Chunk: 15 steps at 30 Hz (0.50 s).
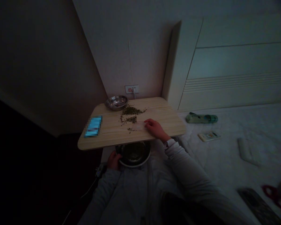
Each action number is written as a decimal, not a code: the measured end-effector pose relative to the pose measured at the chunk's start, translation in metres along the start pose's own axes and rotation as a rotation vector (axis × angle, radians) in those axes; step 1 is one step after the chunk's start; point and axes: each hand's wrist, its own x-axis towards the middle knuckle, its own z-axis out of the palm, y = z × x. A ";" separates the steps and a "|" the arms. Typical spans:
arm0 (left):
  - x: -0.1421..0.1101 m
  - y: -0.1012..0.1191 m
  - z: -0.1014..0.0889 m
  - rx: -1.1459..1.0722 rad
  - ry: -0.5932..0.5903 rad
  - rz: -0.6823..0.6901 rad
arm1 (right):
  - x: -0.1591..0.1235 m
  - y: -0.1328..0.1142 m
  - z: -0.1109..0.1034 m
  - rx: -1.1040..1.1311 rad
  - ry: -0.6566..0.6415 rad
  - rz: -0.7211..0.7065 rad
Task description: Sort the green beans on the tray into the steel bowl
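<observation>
Small greenish beans or seeds (pixel 131 111) lie scattered in loose patches on a small light-wood table (pixel 112 136). My right hand (pixel 154 127) rests over the table's right half, fingers curled, just right of the smaller patches. By its fingertips is a pale, see-through patch (pixel 138 125), too faint to name. Below the table's near edge, my left hand (pixel 114 160) grips the left rim of a dark-inside, light-rimmed bowl (pixel 134 164) on my lap. Some small grains seem to lie in that bowl, but it is dim. A shiny metal bowl (pixel 116 103) stands at the table's back left.
A lit, blurred-out screen (pixel 93 126) lies on the table's left side. On the white bed to the right are a green case (pixel 201 118), a phone (pixel 209 136), a dark remote-like object (pixel 259 204) and red-handled scissors (pixel 276 195). A wall socket (pixel 132 89) sits behind the table.
</observation>
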 end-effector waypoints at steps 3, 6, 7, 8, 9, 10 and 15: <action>0.001 -0.001 0.000 -0.013 0.001 -0.004 | 0.000 -0.002 -0.001 -0.015 -0.016 0.004; 0.002 -0.002 0.000 -0.031 -0.003 -0.003 | -0.001 -0.002 0.000 -0.016 -0.017 0.009; 0.002 -0.002 0.000 -0.033 -0.005 -0.003 | -0.001 -0.002 0.000 -0.016 -0.019 0.009; 0.002 -0.002 0.000 -0.032 -0.007 -0.005 | -0.001 -0.002 0.000 -0.016 -0.021 0.008; 0.003 -0.003 0.000 -0.030 -0.009 -0.008 | -0.001 -0.001 0.000 -0.016 -0.024 0.004; 0.003 -0.003 0.000 -0.030 -0.012 -0.013 | -0.001 -0.001 0.000 -0.017 -0.025 -0.002; 0.005 -0.003 -0.002 -0.013 -0.015 0.002 | -0.001 -0.001 0.000 -0.018 -0.041 -0.005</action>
